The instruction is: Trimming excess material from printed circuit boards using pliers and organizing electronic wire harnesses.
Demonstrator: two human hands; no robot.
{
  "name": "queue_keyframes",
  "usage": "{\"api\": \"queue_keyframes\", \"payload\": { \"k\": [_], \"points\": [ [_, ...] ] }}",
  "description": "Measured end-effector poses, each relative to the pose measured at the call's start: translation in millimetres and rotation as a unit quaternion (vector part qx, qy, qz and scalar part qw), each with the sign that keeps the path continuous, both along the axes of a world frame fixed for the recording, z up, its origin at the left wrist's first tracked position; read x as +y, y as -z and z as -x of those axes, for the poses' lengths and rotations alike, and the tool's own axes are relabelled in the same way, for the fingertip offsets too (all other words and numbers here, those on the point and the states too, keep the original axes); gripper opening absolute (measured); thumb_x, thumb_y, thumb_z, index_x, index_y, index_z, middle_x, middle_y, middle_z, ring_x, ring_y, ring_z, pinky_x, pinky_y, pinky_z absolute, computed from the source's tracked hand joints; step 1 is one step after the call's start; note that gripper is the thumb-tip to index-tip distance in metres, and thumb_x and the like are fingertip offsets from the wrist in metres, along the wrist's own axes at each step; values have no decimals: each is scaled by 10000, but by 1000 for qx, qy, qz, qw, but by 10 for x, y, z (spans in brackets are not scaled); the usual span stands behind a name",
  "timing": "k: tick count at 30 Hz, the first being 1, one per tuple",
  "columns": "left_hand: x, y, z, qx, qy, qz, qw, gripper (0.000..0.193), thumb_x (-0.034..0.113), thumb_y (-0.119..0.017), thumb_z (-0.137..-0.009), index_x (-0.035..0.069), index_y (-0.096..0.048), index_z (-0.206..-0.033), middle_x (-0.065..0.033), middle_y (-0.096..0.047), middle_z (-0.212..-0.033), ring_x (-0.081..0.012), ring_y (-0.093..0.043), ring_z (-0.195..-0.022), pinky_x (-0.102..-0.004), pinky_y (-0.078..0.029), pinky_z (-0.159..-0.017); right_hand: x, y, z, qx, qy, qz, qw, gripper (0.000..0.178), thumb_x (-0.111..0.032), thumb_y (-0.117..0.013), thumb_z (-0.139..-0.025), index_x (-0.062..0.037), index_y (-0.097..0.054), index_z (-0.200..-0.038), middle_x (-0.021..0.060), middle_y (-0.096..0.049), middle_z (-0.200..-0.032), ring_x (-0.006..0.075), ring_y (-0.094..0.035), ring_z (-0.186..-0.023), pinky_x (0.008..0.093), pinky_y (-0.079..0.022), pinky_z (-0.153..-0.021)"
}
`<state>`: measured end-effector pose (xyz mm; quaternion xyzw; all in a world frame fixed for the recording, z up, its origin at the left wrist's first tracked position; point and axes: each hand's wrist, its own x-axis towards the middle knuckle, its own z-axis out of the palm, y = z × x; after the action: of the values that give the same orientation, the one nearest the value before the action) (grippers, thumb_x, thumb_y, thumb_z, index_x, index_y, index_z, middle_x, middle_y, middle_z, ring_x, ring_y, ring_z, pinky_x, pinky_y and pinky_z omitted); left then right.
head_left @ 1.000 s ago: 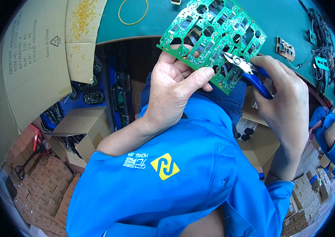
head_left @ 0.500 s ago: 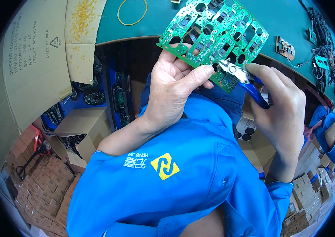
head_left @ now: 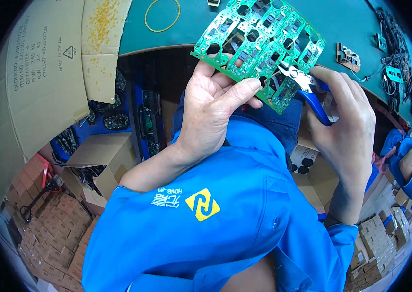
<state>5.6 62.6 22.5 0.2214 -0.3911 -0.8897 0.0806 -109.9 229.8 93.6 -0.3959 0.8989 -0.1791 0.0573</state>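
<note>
My left hand grips the near left edge of a green circuit board panel, thumb on top and fingers beneath. The panel has several cut-out holes and small dark parts, and is held up at the table's near edge. Wrapped round the blue handles of a pair of side cutters is my right hand. The cutters' metal jaws lie over the panel's near right part, slightly parted. Whether they touch the board I cannot tell.
On the green table lie a yellow rubber band, a brown board piece and bundled black cables. A cardboard sheet with yellow bits stands left. Below are open cartons. At right, another person's arm shows.
The cutters' jaws have shifted a little right and up across the panel, with my right hand. The panel has tilted slightly; my left hand keeps its hold.
</note>
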Motion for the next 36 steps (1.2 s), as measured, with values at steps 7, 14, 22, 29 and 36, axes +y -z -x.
{"api": "queue_keyframes", "payload": {
  "k": [7,14,22,29,36],
  "points": [
    [26,-20,-7,3,-6,12,1000,486,-75,-610,-913,76,-433,-1340,-128,-592,-1184,-206,-648,-957,-287,-552,-723,-39,-59,18,69,-41,-48,996,518,36,-730,-634,-82,-666,-1135,55,-691,-1019,262,-641,-865,352,-512,-826],
    [35,-6,-7,5,0,22,1000,504,-80,-624,-904,83,-430,-1340,-124,-577,-1204,-212,-649,-965,-292,-558,-728,-75,-126,-6,80,-35,-81,993,514,40,-724,-624,-83,-666,-1119,55,-685,-990,261,-640,-859,354,-515,-825],
    [50,8,-10,1,-10,24,1000,505,-80,-634,-898,74,-429,-1333,-125,-569,-1211,-213,-650,-964,-295,-566,-729,-99,-225,44,61,-42,-112,991,503,61,-710,-623,-84,-669,-1103,52,-677,-956,254,-629,-815,351,-514,-777],
    [52,-6,-2,2,-2,26,1000,498,-81,-634,-897,67,-430,-1327,-132,-568,-1222,-210,-651,-959,-293,-568,-731,-116,-254,12,79,-53,-128,987,502,75,-706,-626,-77,-666,-1102,54,-680,-960,250,-624,-793,349,-505,-741],
    [38,20,-8,8,1,31,999,494,-82,-630,-897,64,-429,-1325,-141,-575,-1226,-203,-652,-953,-289,-568,-731,-109,-230,-17,83,-40,-131,987,502,83,-703,-635,-68,-664,-1111,64,-693,-956,252,-630,-766,338,-511,-727]
  ]
}}
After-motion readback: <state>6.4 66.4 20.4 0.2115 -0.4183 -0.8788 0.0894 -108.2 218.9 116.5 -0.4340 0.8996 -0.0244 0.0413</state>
